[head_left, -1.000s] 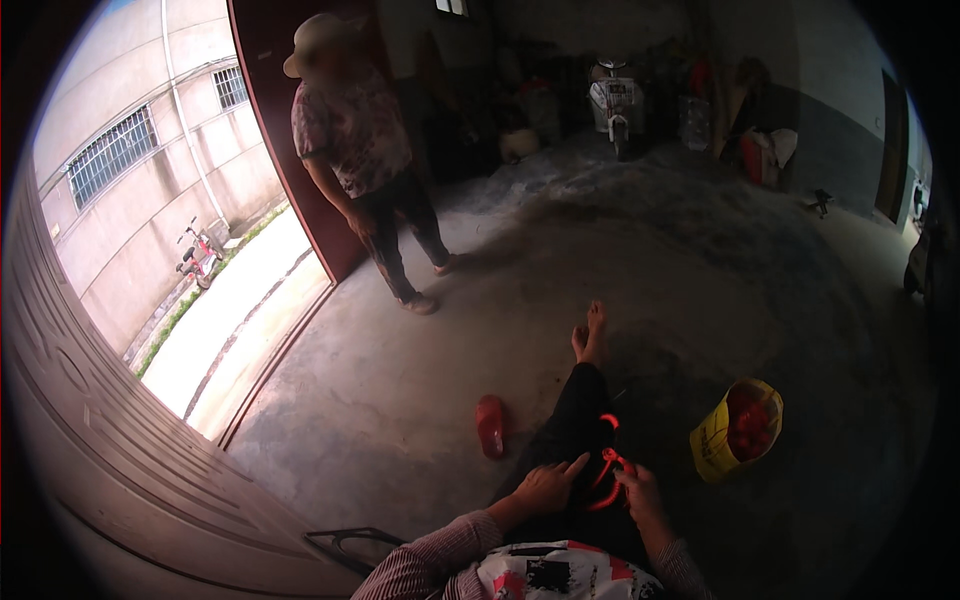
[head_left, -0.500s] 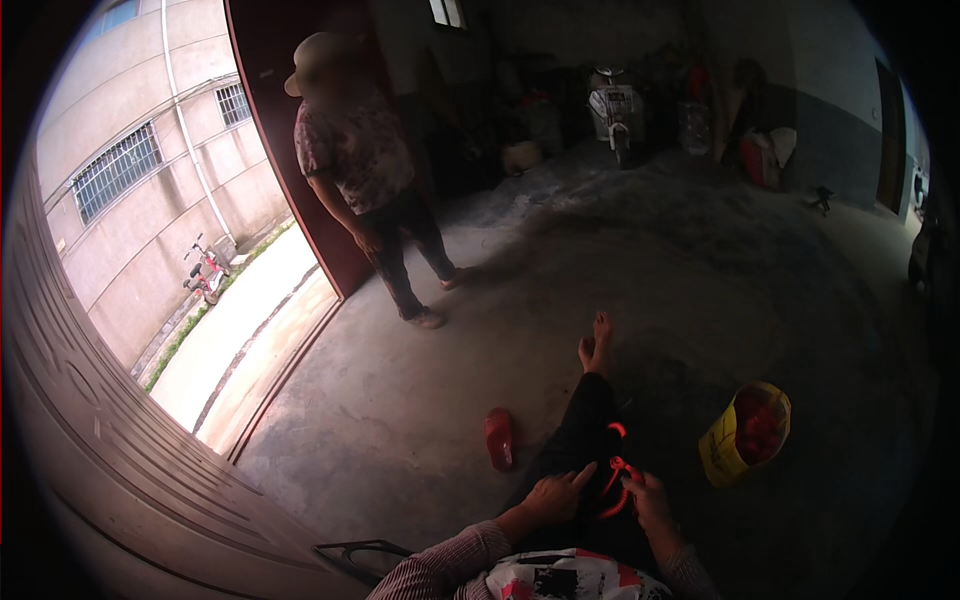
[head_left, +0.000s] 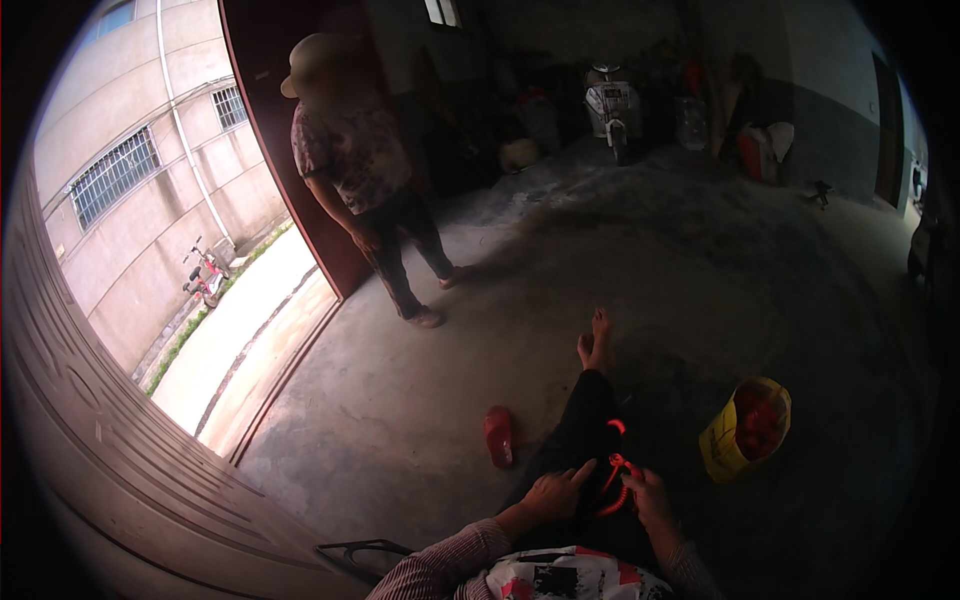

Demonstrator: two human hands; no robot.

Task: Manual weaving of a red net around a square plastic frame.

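Observation:
Over my dark-trousered lap, my right hand [head_left: 648, 498] is closed on a bright red, curved, coil-like piece [head_left: 612, 504], with a thin red loop near its top. A separate red curved piece [head_left: 616, 427] lies further up the leg. I cannot make out exactly what kind of thing they are. To the left, my left hand [head_left: 553, 494] rests on the lap with its index finger stretched toward the red piece and nothing visible in it. A small gap shows between that fingertip and the red loop. Right of my leg stands a yellow bag [head_left: 722, 447] containing red items [head_left: 758, 428].
A red slipper [head_left: 498, 437] lies left of my bare foot [head_left: 596, 342]. Another person [head_left: 355, 170] in a hat stands by the open doorway. A white scooter [head_left: 612, 108] is parked at the back, and a red bicycle [head_left: 207, 277] stands outside.
The view has shifted very slightly. My hands and the red piece keep nearly the same places, and the other person stands as before.

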